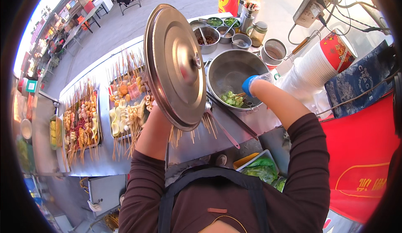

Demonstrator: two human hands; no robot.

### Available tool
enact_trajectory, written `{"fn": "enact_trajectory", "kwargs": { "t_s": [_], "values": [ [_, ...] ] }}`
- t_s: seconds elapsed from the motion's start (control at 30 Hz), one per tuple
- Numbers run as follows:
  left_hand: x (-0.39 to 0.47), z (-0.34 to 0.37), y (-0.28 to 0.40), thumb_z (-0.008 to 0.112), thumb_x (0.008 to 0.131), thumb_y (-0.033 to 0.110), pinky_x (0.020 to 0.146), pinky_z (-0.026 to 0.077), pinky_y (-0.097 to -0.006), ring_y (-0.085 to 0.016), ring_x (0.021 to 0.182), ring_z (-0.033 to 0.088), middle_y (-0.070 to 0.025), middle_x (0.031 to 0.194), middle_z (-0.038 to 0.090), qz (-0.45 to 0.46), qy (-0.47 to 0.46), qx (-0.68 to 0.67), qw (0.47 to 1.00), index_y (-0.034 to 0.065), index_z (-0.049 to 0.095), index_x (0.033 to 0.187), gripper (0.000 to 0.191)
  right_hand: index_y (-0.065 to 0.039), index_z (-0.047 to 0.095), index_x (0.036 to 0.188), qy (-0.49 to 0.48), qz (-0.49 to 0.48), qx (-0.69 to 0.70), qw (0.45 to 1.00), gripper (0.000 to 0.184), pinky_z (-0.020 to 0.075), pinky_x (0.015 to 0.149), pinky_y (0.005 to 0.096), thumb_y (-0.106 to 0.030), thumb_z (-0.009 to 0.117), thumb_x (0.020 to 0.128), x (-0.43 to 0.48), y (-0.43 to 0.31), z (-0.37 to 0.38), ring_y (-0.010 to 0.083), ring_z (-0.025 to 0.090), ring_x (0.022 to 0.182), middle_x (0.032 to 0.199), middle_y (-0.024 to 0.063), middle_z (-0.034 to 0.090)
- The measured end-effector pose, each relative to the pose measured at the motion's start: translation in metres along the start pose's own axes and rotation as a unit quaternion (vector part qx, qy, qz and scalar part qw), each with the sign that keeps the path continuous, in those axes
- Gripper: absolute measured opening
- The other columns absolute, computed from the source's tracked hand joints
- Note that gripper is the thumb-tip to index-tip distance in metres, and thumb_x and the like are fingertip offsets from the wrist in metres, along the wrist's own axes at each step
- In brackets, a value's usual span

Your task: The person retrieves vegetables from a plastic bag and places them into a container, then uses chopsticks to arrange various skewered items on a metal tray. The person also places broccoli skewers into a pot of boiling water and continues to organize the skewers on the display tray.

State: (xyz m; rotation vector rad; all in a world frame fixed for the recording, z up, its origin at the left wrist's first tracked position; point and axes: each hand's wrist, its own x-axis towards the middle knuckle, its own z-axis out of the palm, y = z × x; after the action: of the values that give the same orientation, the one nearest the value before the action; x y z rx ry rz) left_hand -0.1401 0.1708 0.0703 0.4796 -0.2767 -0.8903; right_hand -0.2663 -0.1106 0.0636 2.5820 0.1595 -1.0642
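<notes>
A round metal lid (176, 69) with a knob is held up on edge to the left of the pot. My left forearm (152, 135) reaches behind it, and the lid hides most of my left hand. Over the large metal pot (212, 90), my right hand (248, 85) wears a blue glove, with clear plastic about the wrist. It grips thin wooden skewers, their ends beside leafy greens (230, 98) low in the pot. My fingers are partly turned out of sight. The pot's inside looks dark and steamy.
Trays of skewered food (83, 120) line the counter at left. Behind the pot stand sauce bowls (208, 48) and a glass jar (258, 33). A wire strainer (274, 52), stacked paper cups (326, 54) and a power strip (314, 5) are at right. A pink-handled ladle (224, 129) lies in front.
</notes>
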Motion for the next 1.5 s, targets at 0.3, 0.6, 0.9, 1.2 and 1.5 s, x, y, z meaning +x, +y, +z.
{"fn": "enact_trajectory", "kwargs": {
  "t_s": [0.3, 0.6, 0.9, 1.2, 1.5],
  "values": [
    [0.006, 0.001, -0.002, 0.06, 0.084, 0.024, 0.06, 0.047, -0.0231, -0.011, 0.068, 0.056, -0.0033, 0.083, 0.061, -0.009, 0.004, 0.007, 1.0, 0.005, 0.057, 0.108, 0.031, -0.012, 0.069, 0.096, 0.047, 0.07, 0.118, 0.989, 0.025, 0.0519, 0.072, 0.0383, -0.015, 0.063, 0.072, 0.033, -0.022, 0.007, 0.0287, 0.064, 0.089, 0.096, 0.0104, 0.067],
    [0.026, 0.071, -0.025, 0.063, 0.078, 0.008, 0.064, 0.046, -0.0211, -0.008, 0.074, 0.056, -0.0019, 0.089, 0.061, 0.012, 0.084, 0.333, 0.939, 0.0057, 0.054, 0.119, 0.042, -0.006, 0.054, 0.116, 0.26, 0.159, 0.341, 0.889, 0.049, 0.0442, 0.089, 0.0397, -0.023, 0.069, 0.073, -0.006, -0.021, 0.039, 0.0325, 0.053, 0.105, 0.118, 0.0165, 0.054],
    [0.079, 0.072, -0.093, 0.065, 0.062, 0.021, 0.073, 0.049, -0.0371, -0.031, 0.082, 0.061, -0.0152, 0.087, 0.062, 0.013, -0.074, 0.83, 0.553, 0.0145, 0.061, 0.105, 0.043, -0.005, 0.059, 0.111, 0.634, 0.245, 0.496, 0.541, 0.032, 0.0418, 0.087, 0.032, -0.002, 0.059, 0.08, -0.148, -0.108, 0.135, 0.0248, 0.056, 0.097, 0.105, 0.0105, 0.06],
    [0.142, 0.033, -0.168, 0.063, 0.062, 0.018, 0.074, 0.048, -0.0418, -0.035, 0.087, 0.059, -0.0161, 0.091, 0.062, -0.034, -0.156, 0.895, 0.417, 0.0132, 0.06, 0.096, 0.034, -0.004, 0.06, 0.109, 0.55, 0.333, 0.569, 0.513, 0.03, 0.0431, 0.086, 0.0339, -0.001, 0.056, 0.08, -0.212, -0.183, 0.234, 0.0244, 0.057, 0.096, 0.106, 0.0123, 0.06],
    [0.145, 0.034, -0.186, 0.048, 0.085, 0.023, 0.087, 0.045, -0.0405, -0.036, 0.099, 0.057, -0.0198, 0.111, 0.057, 0.063, -0.085, 0.885, 0.453, 0.0069, 0.057, 0.105, 0.028, -0.003, 0.061, 0.106, 0.483, 0.304, 0.659, 0.49, 0.024, 0.0424, 0.088, 0.0343, -0.004, 0.056, 0.082, -0.193, -0.214, 0.272, 0.0228, 0.057, 0.098, 0.104, 0.012, 0.061]
  ]
}}
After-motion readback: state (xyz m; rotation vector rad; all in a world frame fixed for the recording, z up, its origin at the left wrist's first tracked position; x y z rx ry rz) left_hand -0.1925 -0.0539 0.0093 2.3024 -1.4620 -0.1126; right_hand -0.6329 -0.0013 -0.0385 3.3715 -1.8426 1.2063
